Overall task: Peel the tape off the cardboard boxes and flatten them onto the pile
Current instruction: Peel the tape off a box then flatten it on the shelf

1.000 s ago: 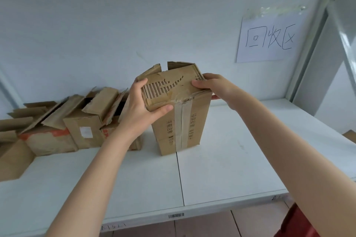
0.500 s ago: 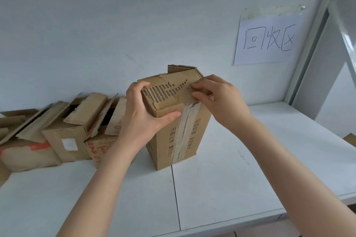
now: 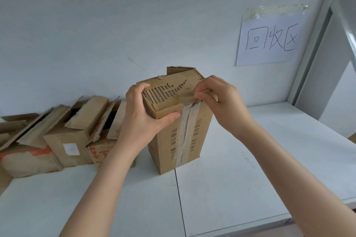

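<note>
A tall brown cardboard box (image 3: 196, 136) stands upright on the white table (image 3: 250, 179), its top flap torn so the corrugation shows. A strip of whitish tape (image 3: 185, 134) runs down its front face. My left hand (image 3: 142, 115) grips the box's upper left corner, thumb on the front, fingers over the top. My right hand (image 3: 221, 102) pinches the tape's upper end at the box's top right edge.
Several opened cardboard boxes (image 3: 63, 132) with raised flaps crowd the table's left side against the wall. A handwritten paper sign (image 3: 269, 38) is taped to the wall at right. A metal frame post (image 3: 316, 44) rises at the right.
My right hand moved from the box's far side to its top front edge and took the tape's end between its fingers. The left hand kept its grip.
</note>
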